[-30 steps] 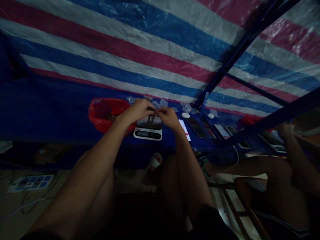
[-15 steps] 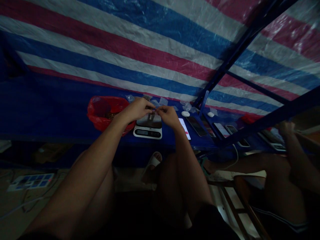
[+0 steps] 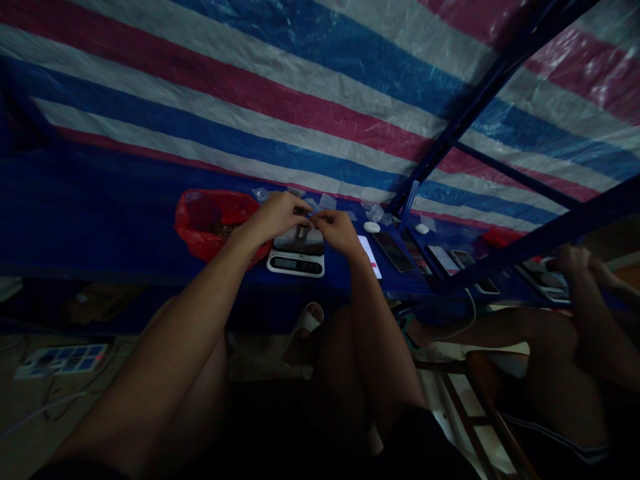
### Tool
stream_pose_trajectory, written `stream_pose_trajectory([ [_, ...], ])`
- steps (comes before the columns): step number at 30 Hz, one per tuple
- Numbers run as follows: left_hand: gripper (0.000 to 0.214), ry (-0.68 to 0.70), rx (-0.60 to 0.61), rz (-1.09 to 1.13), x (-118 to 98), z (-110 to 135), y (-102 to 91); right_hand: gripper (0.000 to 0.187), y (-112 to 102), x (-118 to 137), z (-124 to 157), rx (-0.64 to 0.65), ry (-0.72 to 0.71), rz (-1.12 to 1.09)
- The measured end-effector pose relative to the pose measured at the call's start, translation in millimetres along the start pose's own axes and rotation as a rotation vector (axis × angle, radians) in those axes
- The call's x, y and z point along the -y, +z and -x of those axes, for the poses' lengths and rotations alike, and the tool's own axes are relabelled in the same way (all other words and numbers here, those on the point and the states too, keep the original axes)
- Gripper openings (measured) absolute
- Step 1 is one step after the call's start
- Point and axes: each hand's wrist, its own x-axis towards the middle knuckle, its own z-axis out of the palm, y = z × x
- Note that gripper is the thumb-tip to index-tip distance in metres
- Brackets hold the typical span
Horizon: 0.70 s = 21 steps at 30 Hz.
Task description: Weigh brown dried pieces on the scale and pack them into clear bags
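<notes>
Scale (image 3: pixel 296 265) between red bag (image 3: pixel 201 247) and white phone (image 3: pixel 371 259)

This looks like a makeshift workshop, with a long blue bench (image 3: pixel 125 230), digital scale (image 3: pixel 296 264) and striped tarpaulin (image 3: pixel 225 87).

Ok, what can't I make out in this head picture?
Head view: what, if anything, the left hand and right hand hold; covered by the hands.
Head view: digits on the white rectangular scale; too small, dim.
Head view: full contents of the open red plastic bag; left arm and shadow hide them.
Head view: shoulders of the dark-clothed co-worker; right edge cuts them off.
</notes>
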Motion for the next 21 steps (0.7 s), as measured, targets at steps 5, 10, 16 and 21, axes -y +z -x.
stream_pose_trajectory([
  [5, 0.033, 0.018, -0.005, -0.027, 3.6, -1.0, 2.5, 0.017, -2.0, -0.5, 0.3, 0.002, 0.01, 0.001],
  [10, 0.042, 0.043, 0.014, -0.091, 1.9, 1.9, -0.4, 0.016, -12.2, -3.2, 3.0, 0.029, -0.014, 0.068],
  [16, 0.042, 0.076, 0.013, -0.122, 3.9, 1.0, 2.0, 0.013, -16.6, -8.0, 6.2, 0.159, -0.043, 0.205],
  [21, 0.036, 0.107, 0.013, -0.122, 4.7, 0.2, 4.3, 0.012, -10.2, -8.2, 6.5, 0.266, 0.009, 0.258],
])
